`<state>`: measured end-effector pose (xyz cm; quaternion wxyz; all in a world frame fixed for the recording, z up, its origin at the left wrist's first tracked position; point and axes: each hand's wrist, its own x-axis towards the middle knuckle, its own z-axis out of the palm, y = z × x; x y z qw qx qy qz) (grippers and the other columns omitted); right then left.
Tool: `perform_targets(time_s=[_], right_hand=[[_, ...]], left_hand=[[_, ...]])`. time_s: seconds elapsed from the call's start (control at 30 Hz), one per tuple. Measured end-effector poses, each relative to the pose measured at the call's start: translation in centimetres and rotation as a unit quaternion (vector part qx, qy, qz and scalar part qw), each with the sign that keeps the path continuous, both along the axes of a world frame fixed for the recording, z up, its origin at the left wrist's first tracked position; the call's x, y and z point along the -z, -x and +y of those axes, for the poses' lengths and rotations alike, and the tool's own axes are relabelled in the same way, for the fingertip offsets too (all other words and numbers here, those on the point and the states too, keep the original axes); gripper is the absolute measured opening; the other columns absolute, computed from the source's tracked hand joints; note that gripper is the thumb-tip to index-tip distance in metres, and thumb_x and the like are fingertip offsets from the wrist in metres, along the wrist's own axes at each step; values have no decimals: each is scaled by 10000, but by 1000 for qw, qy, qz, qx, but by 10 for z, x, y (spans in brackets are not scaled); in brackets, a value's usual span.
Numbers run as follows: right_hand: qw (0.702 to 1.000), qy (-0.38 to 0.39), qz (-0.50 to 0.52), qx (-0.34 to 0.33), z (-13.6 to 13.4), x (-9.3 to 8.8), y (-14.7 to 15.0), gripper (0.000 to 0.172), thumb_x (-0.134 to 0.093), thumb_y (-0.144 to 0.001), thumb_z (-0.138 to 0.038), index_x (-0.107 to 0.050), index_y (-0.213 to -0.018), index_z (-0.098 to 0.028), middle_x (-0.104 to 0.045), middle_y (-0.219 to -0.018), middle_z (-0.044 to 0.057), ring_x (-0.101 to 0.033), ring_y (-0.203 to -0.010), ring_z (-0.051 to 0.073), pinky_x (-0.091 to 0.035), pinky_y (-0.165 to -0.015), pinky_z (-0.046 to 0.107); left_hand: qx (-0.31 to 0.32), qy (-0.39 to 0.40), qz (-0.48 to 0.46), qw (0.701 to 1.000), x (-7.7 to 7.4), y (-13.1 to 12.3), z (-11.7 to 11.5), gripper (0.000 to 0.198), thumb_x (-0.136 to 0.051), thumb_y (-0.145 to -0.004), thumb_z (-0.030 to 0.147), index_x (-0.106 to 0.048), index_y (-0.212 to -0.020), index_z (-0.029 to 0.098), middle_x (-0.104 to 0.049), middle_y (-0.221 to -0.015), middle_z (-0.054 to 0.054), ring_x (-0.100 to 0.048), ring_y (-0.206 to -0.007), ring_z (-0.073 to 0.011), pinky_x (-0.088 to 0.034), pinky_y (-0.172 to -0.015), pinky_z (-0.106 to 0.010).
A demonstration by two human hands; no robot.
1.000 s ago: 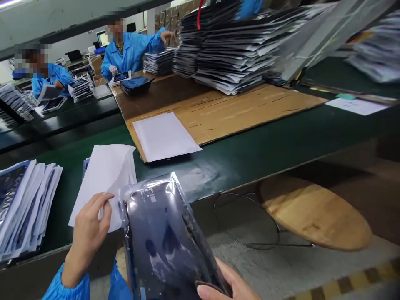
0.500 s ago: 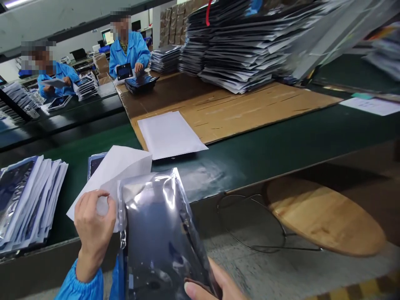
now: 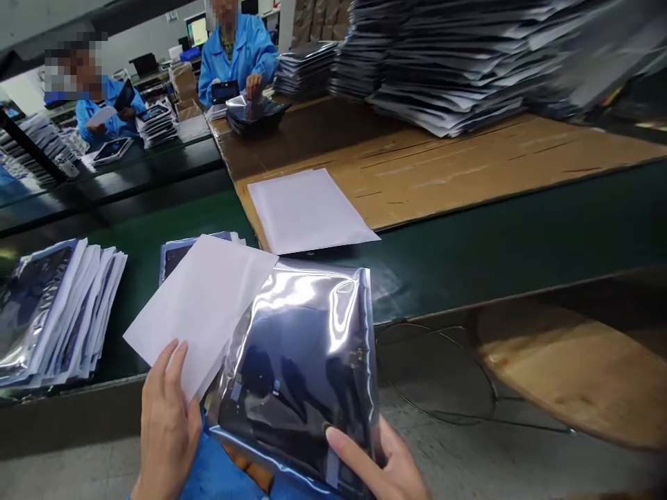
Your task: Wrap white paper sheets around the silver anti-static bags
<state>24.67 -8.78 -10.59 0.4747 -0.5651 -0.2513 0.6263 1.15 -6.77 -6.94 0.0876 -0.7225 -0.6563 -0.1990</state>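
My right hand (image 3: 383, 462) grips the lower right edge of a shiny clear plastic bag (image 3: 307, 361) with a dark flat panel inside, thumb on top and the other fingers mostly hidden beneath. To its left, my left hand (image 3: 169, 417) is open, with its fingers stretched upward. Those fingertips overlap the lower edge of a white paper sheet (image 3: 208, 298); whether they press on it I cannot tell. The sheet lies partly over another bagged dark panel (image 3: 174, 258) on the green tabletop, and the bag in my hand covers the sheet's right side.
A leaning stack of bagged panels (image 3: 62, 312) stands at left. White sheets (image 3: 313, 208) lie across the cardboard's (image 3: 442, 173) near corner. Tall stacks (image 3: 458, 62) rise behind. Two people in blue (image 3: 240, 52) handle devices across the table. A wooden stool (image 3: 573, 375) is at lower right.
My left hand has come down off the bag's left edge and its curled fingers have straightened. The bag, still in my right hand, has turned and lies flatter, showing its lower edge.
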Motion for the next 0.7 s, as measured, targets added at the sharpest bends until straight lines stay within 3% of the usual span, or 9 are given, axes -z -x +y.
perform_targets(time_s=[0.07,0.17,0.27,0.43,0.6,0.7], right_hand=[[1000,5,13,2,5,4,-2,404,-757,-657,-482,-667,-932,-199,-751,-930,82,-661,-957,269,-523,-812,306],[998,18,62,0,13,7,0,423,-772,-648,-450,-661,-968,-196,-750,-925,69,-673,-918,257,-526,-820,323],[995,25,95,-18,17,8,6,431,-782,-643,-440,-658,-982,-204,-749,-947,59,-675,-914,241,-524,-835,314],[995,36,97,-1,13,8,21,422,-796,-625,-441,-645,-956,-227,-752,-928,16,-670,-936,215,-527,-802,235],[988,89,126,-1,11,14,31,547,-803,-606,-436,-607,-1079,-242,-748,-949,1,-677,-933,224,-556,-766,256],[988,89,125,8,9,20,34,551,-811,-590,-427,-620,-1070,-235,-748,-955,7,-680,-924,229,-562,-745,253]], left_hand=[[-58,-35,-16,998,8,0,-8,395,-493,-821,258,-460,-1187,115,-553,-1110,-178,-541,-1040,-306,-484,-823,-448],[-88,-18,-38,995,16,0,-19,124,-555,-811,305,-508,-802,191,-540,-760,-42,-554,-713,-205,-467,-620,-323],[-81,-9,-72,994,22,1,-28,272,-539,-843,243,-415,-603,215,-451,-580,34,-469,-530,-123,-379,-519,-244],[-54,-3,-194,980,30,1,-38,172,-536,-856,194,-538,-684,198,-542,-648,19,-500,-565,-107,-395,-527,-208],[-75,-2,-338,938,32,-7,-46,148,-477,-896,207,-583,-793,205,-577,-764,-7,-555,-707,-130,-454,-628,-220],[-89,-2,-399,913,33,-14,-51,196,-429,-922,244,-561,-782,211,-547,-750,2,-533,-694,-125,-451,-635,-217]])
